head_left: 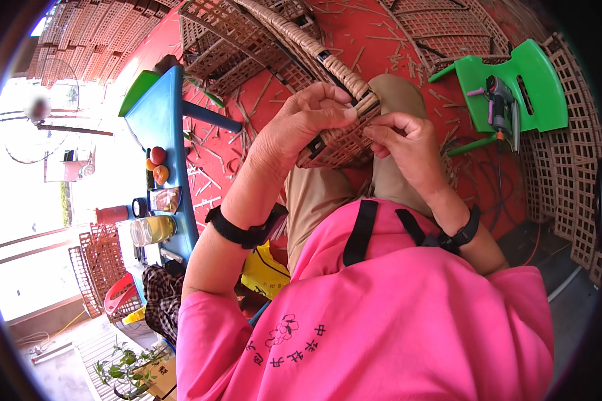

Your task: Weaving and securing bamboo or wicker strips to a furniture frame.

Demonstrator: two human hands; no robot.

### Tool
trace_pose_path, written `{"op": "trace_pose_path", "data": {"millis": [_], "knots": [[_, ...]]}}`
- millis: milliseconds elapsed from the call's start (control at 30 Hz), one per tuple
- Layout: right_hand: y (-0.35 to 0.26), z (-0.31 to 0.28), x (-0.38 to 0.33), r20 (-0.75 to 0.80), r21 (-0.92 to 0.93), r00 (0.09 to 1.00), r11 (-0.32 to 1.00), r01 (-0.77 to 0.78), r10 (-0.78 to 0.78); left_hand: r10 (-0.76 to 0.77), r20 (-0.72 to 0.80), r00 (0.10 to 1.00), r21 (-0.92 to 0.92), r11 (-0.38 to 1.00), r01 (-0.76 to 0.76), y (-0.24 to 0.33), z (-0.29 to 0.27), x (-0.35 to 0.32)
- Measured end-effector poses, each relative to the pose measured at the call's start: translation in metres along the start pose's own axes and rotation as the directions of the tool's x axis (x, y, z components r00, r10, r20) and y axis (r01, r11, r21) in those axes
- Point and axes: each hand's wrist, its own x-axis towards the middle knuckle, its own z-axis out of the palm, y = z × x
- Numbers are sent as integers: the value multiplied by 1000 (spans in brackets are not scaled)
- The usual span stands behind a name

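Note:
A woven rattan-like basket piece (338, 148) rests over my knees. Its thick tan wrapped rim (350, 78) slants up and away toward the far left, with dark bands showing between the windings. My left hand (308, 117) is closed on the rim's near end, thumb on top and fingers around the far side. Just right of it, my right hand (408, 144) pinches thumb and forefinger together at the corner of the piece. Whatever sits between those fingertips is too small to name.
Cut strips litter the red floor (211, 164). A blue table (155, 107) on the left carries fruit (158, 156) and a jar of yellowish liquid (152, 230). To the right, a green chair (545, 87) holds a glue gun-like tool (498, 103) with a cord. Lattice panels (562, 160) stand beyond.

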Motion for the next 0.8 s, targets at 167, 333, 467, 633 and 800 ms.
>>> {"op": "trace_pose_path", "data": {"millis": [167,333,467,633,800], "knots": [[-3,6,-1,-47,9,999,1000,-9,10,28,-4,1000,31,999,-28,-2,-2,1],[0,13,-1,-114,24,993,1000,18,-15,68,19,998,73,995,-69,-1,-2,1],[1,15,-4,-118,64,990,994,90,-82,69,22,997,89,993,-71,1,0,-3],[3,15,-8,-64,103,994,990,98,-91,68,17,998,101,992,-69,-1,-1,-4],[7,20,-11,-108,301,994,952,54,-22,85,23,996,164,982,-88,-2,-3,0]]}}
